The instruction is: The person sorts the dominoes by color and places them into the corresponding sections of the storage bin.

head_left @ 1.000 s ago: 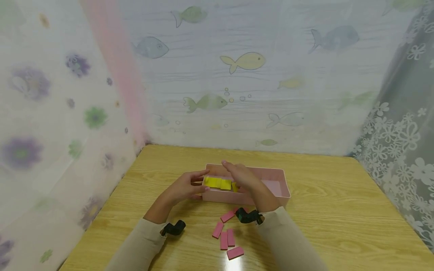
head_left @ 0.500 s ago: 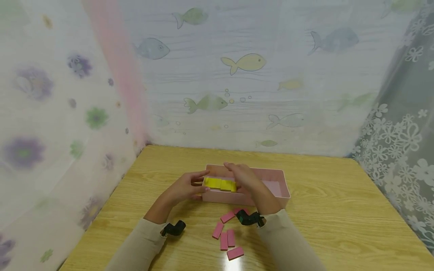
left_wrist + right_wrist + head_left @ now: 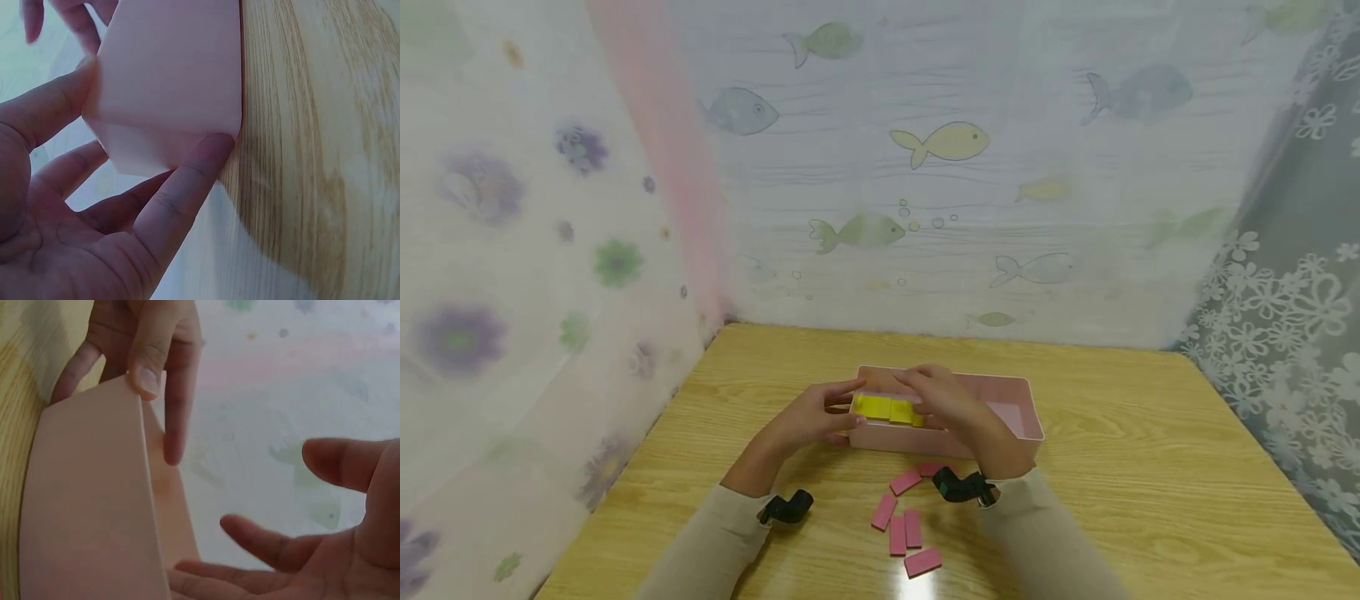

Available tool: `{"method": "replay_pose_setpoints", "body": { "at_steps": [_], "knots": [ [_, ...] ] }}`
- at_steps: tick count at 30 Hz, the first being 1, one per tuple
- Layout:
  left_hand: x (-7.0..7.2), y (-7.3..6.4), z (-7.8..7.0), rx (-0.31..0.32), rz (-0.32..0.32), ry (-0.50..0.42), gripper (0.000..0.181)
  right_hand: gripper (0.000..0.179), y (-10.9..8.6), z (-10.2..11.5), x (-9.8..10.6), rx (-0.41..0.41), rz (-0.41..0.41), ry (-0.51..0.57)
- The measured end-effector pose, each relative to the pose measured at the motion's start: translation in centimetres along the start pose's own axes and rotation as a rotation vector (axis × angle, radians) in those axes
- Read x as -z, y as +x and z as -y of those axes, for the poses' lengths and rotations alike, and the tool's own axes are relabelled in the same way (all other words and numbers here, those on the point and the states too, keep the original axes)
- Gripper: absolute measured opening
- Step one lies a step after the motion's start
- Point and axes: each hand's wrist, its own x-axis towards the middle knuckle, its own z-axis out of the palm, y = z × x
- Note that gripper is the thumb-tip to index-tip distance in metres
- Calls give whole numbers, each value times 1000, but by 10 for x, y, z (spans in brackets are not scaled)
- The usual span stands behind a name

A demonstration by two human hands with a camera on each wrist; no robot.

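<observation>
Though plain, pink box with yellow tiles

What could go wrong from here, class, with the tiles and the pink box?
The right hand reaches into the pink box beside the yellow tiles, so it might knock their row askew. The pink tiles lie loose near the right sleeve, which could sweep them aside. The left hand holds only one end, so a bump might swing the box.

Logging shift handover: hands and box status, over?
Left hand holds end of pink box. Right hand partly inside, by yellow tiles. Pink tiles outside, apparently not obstructing.
</observation>
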Motion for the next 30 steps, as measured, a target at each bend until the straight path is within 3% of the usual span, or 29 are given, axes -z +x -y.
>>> {"method": "replay_pose_setpoints", "body": {
  "at_steps": [3, 6, 11, 15, 20, 24, 30],
  "knots": [
    [-2, 0, -1, 4, -2, 7, 72, 55, -7, -5, 11, 104, -8, -37],
    [-3, 1, -2, 7, -8, 12, 72, 43, -16, -10, 25, 260, -50, -83],
    [-2, 0, -3, -3, -10, 6, 73, 34, -33, -14, 47, 434, -184, -145],
    [-1, -2, -3, -3, -9, 8, 73, 27, -42, -24, 60, 479, -329, -184],
    [-32, -26, -8, 13, -67, 9, 74, 24, -69, -48, 89, 497, -449, -239],
    [-57, -45, -13, 27, -111, 7, 75, 38, -89, -68, 113, 458, -424, -292],
    [-96, -74, -21, 42, -164, -2, 74, 68, -118, -101, 145, 401, -231, -341]
  ]
}}
